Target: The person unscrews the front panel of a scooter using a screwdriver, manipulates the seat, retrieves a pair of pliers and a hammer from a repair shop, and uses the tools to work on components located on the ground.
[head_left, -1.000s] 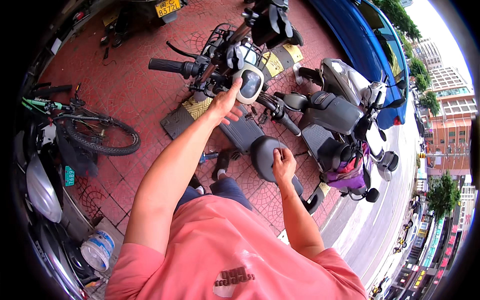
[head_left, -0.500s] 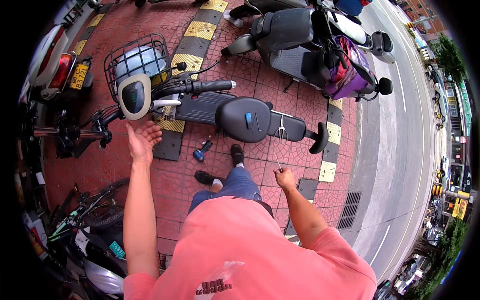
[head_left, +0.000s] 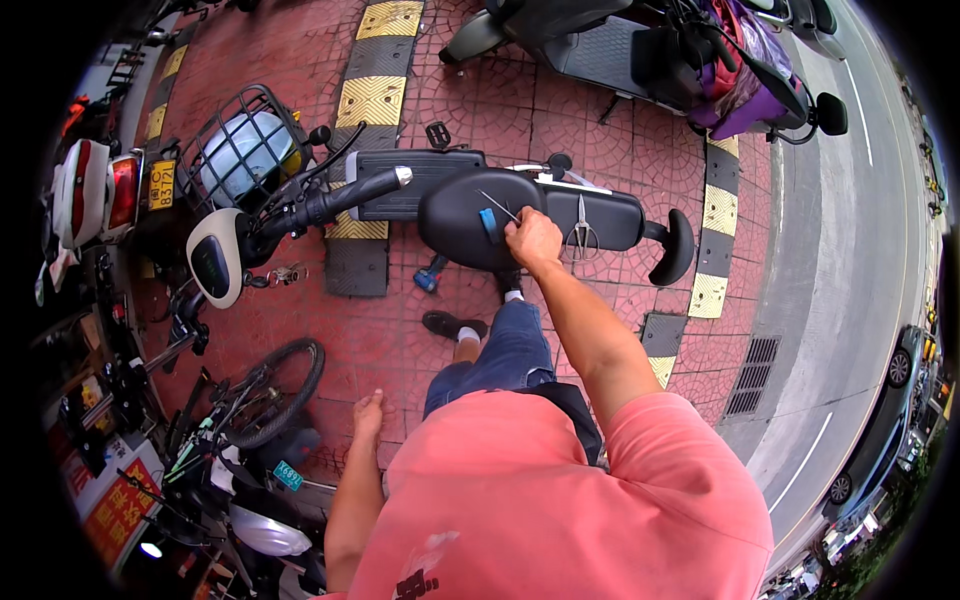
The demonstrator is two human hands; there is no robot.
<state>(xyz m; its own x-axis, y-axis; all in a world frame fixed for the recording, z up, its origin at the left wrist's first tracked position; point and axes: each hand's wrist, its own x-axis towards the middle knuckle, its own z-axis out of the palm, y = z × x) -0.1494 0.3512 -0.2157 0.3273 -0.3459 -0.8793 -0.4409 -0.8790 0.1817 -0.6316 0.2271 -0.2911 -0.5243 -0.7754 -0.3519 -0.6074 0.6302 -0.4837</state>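
Note:
My right hand (head_left: 535, 240) is closed round a slim pointed metal rod (head_left: 497, 206), its tip extending over the front seat (head_left: 455, 215) of an electric scooter. Beside that hand, a small blue piece (head_left: 488, 226) lies on the black seat. A pair of scissors (head_left: 582, 235) rests on the rear seat, handles toward me. Low at my side hangs my left hand (head_left: 368, 412), its fingers loosely apart with nothing visible in them. Partly hidden under the seat, a blue cordless drill (head_left: 430, 275) sits on the red paving.
The scooter's wire basket (head_left: 250, 145) and handlebar (head_left: 365, 190) are at the left. A bicycle wheel (head_left: 280, 390) stands near my left arm. Another scooter (head_left: 600, 60) with a purple cover is beyond. Yellow-and-black ramps (head_left: 370, 100) cross the paving; the road (head_left: 830, 250) runs along the right.
My right hand has moved up and left, bringing the metal rod over the seat. My left hand has dropped from near the handlebar to my side.

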